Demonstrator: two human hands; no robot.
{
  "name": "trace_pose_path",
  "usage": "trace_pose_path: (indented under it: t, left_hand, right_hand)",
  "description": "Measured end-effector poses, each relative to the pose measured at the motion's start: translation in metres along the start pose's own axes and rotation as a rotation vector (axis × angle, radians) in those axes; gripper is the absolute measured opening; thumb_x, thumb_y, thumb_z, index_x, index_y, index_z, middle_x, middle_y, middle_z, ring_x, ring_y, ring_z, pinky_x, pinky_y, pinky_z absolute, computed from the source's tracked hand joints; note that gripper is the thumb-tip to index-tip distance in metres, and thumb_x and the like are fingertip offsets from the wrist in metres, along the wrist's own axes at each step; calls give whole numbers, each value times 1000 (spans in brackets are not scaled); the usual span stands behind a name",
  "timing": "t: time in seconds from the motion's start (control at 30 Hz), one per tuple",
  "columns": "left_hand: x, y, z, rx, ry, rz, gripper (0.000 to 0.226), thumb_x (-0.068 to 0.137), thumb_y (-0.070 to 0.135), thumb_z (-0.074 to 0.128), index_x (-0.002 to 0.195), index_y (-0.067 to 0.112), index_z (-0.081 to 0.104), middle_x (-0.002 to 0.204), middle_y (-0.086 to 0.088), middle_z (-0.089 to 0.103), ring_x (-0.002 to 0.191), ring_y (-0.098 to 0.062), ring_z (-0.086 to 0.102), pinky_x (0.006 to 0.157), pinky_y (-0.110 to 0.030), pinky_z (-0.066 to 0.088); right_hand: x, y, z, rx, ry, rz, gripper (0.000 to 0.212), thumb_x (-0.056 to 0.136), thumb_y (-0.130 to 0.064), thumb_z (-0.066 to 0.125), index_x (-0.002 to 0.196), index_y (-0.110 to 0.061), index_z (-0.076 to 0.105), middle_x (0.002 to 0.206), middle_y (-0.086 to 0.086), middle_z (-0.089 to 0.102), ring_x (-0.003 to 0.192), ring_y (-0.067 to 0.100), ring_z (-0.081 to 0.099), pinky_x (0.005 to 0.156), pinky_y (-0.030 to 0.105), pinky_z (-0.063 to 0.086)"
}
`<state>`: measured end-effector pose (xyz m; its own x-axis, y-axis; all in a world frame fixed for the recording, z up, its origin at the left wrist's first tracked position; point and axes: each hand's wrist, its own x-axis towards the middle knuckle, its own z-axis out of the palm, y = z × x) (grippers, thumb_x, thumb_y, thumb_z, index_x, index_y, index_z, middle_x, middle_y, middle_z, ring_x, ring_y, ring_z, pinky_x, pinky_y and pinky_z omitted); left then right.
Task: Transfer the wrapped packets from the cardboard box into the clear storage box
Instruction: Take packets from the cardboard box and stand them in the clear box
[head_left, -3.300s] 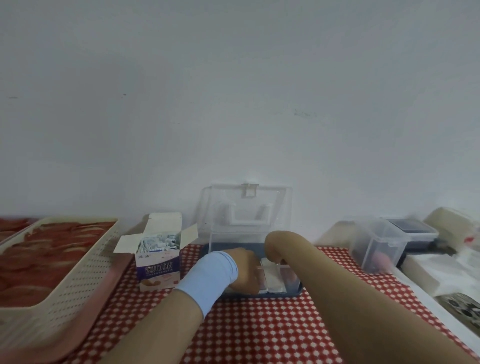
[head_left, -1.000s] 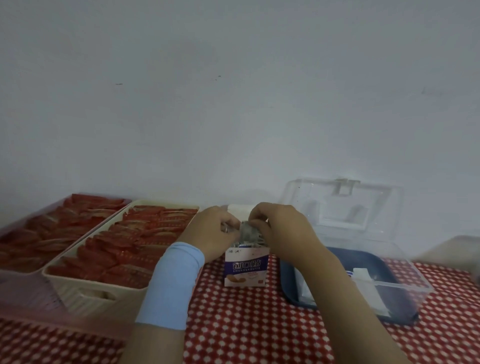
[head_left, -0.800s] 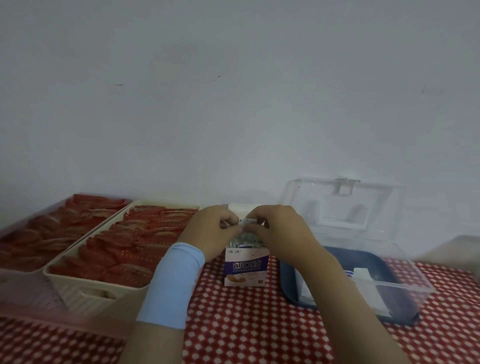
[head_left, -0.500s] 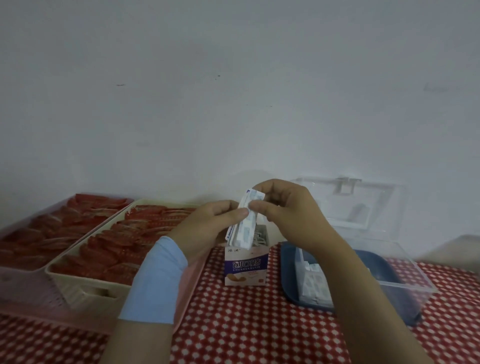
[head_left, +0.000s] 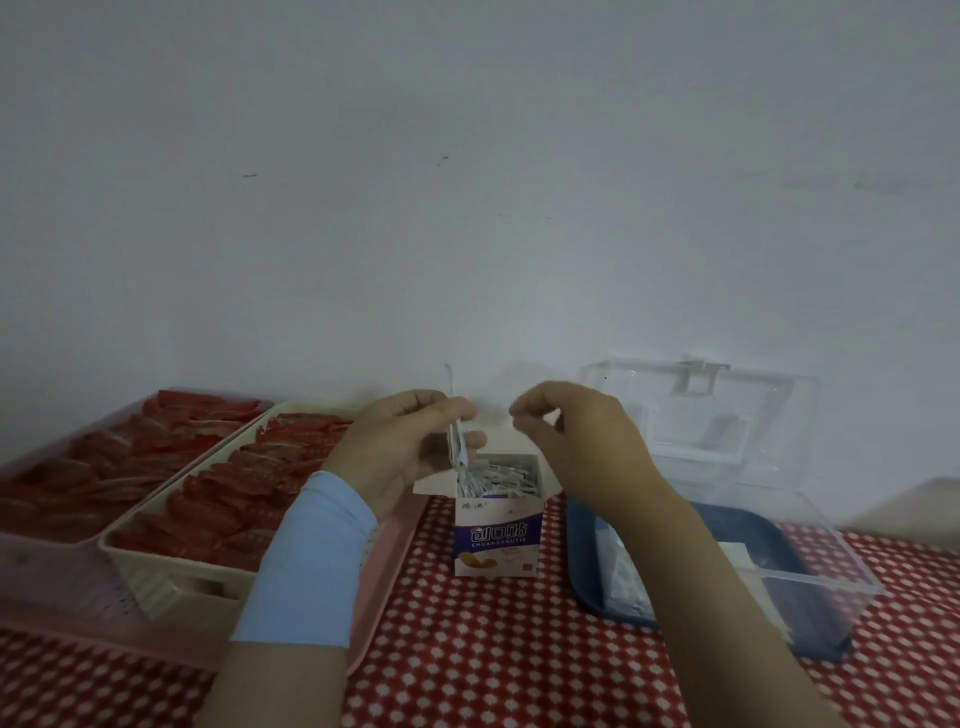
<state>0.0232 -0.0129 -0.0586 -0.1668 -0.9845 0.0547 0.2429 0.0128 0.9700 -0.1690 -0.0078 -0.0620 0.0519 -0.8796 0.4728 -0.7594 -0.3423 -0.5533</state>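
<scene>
Left fingers (head_left: 421, 408): the thumb and fingertips of your left hand (head_left: 395, 452) pinch a thin sheaf of small white wrapped packets (head_left: 457, 444), held upright on edge.
Right fingers (head_left: 522, 415): curled in on your right hand (head_left: 576, 436), tips close together. Nothing shows between them.
Sheaf, position: in the air just above the open mouth of the small purple-and-white cardboard box (head_left: 496, 535), towards its left flap and not yet over the destination.
Stock: many remaining packets (head_left: 501, 475) stand packed in the cardboard box.
Destination: the clear storage box (head_left: 821, 584) of plastic with a blue base stands just right of the cardboard box. Its hinged lid (head_left: 727, 410) is upright at the back. A few stored packets (head_left: 623, 569) lie inside, partly behind your right forearm.
Surroundings: red-and-white checked cloth (head_left: 493, 654); cream perforated basket (head_left: 171, 577) of red items at left.
Risk, grip: a one-handed pinch on slick wrappers may let the sheaf fan out, so pieces could drop back or onto the cloth.
Risk, cardboard box: it is tall, likely light, and unheld, so a brush from either wrist could tip it and spill the stock.
Risk, path: your left hand must cross over the cardboard box and your right arm. That arm lies across the opening, so clear it first or pass the sheaf over.
Risk, lid: a knock could swing it down onto your hand.
</scene>
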Motion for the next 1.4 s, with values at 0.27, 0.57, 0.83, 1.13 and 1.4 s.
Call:
trace_pose_path:
  t: [0.27, 0.57, 0.83, 1.13, 1.4]
  left_hand:
    - [6, -6, 1, 78, 70, 51, 16, 86, 9, 74, 79, 8, 60, 95, -18, 69, 88, -26, 75, 85, -39, 61]
    - [7, -9, 2, 114, 150, 93, 14, 86, 9, 74, 81, 7, 61, 102, -21, 74, 88, -27, 75, 83, -38, 61]
    - [7, -10, 4, 200, 173, 143, 15, 87, 12, 75, 81, 8, 62, 98, -15, 75, 85, -22, 76, 77, -34, 61]
    - [4, -12, 12, 334, 47, 111, 14, 87, 15, 75, 84, 8, 63, 95, -12, 76, 86, -20, 76, 80, -38, 61]
    - [6, -14, 10, 374, 136, 134, 12, 89, 11, 72, 84, 8, 61, 94, -12, 76, 83, -20, 76, 80, -41, 59]
  right_hand:
    - [2, -4, 24, -572, -209, -142, 17, 94, -44, 62, 101, -36, 75, 100, -10, 70, 99, 15, 57, 90, 34, 39]
    - [4, -2, 12, -324, -128, -35, 16, 100, -34, 55, 104, -28, 69, 100, -10, 70, 91, 11, 62, 83, 29, 50]
    - [2, 0, 10, -219, -222, 16, 23, 96, -31, 64, 118, -29, 72, 110, -11, 73, 92, 5, 63, 83, 24, 51]
    - [3, 7, 7, -39, -166, 20, 11, 95, -29, 65, 91, -28, 75, 85, -16, 68, 78, 1, 61, 74, 26, 52]
    - [2, 11, 11, -5, -173, 41, 21, 99, -17, 59, 118, -21, 69, 94, -8, 63, 81, 6, 61, 68, 13, 48]
